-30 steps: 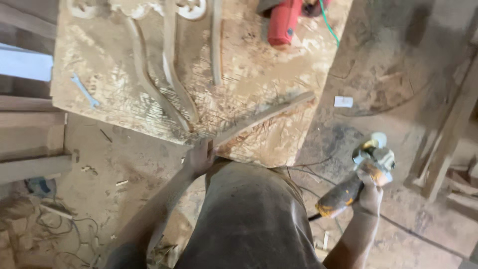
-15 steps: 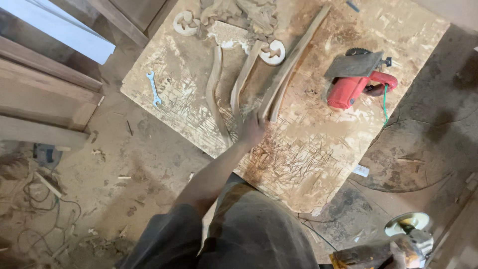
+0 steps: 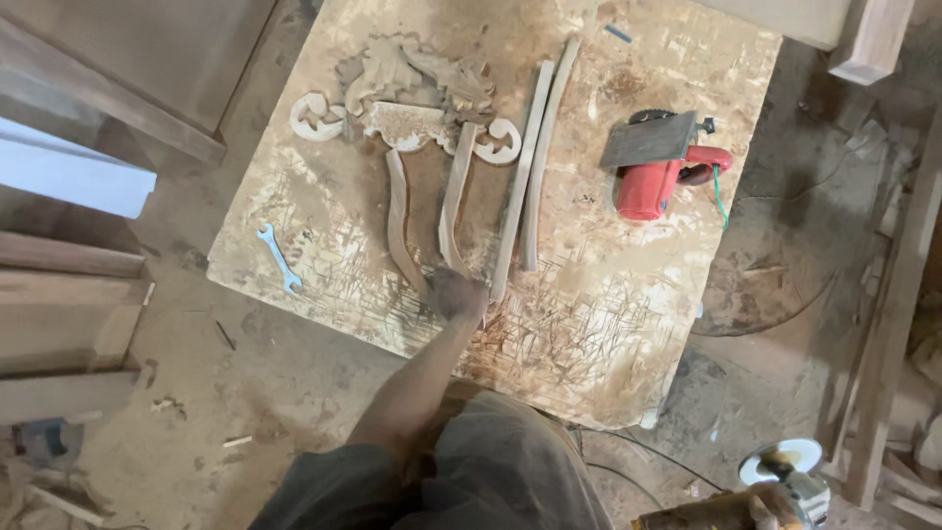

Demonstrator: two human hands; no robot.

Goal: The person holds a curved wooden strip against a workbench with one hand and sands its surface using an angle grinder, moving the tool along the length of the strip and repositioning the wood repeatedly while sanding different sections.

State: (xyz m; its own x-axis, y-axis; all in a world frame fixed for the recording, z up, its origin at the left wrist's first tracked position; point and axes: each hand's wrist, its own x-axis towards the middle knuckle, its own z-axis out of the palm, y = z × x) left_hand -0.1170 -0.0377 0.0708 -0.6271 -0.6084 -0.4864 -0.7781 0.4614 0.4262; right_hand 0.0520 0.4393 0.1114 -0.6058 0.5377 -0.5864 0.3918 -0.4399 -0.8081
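At nine o'clock on the scored board surface [image 3: 608,324] lies a blue open-ended wrench [image 3: 279,257], well apart from the hands. Toward twelve o'clock sits a carved leaf ornament [image 3: 412,74] with a pale scroll [image 3: 316,116] on its left and a second scroll [image 3: 498,140] on its right. Below it run two curved wooden strips: the left strip [image 3: 396,231] and the right strip [image 3: 453,201], their lower ends converging at the centre of the board. The left hand [image 3: 458,294] rests there, fingers bent down over those lower ends; whether it grips a strip or only presses on it cannot be determined, since the hand is blurred. Just beside it, at one o'clock from the hand, two long slender laths [image 3: 530,167] lie side by side. At two o'clock a red power saw [image 3: 659,167] rests with its green cord [image 3: 719,196] trailing off. At five o'clock, off the board and low in view, the right hand [image 3: 760,505] is closed on an angle grinder [image 3: 780,481], disc facing up.

Risk assessment: the strips and laths lie loose and unclamped, so a push from the left hand could slide them into one another or displace the carving. The grinder is held one-handed near the trailing cables on the floor; contact between disc and cable would likely damage the cable.
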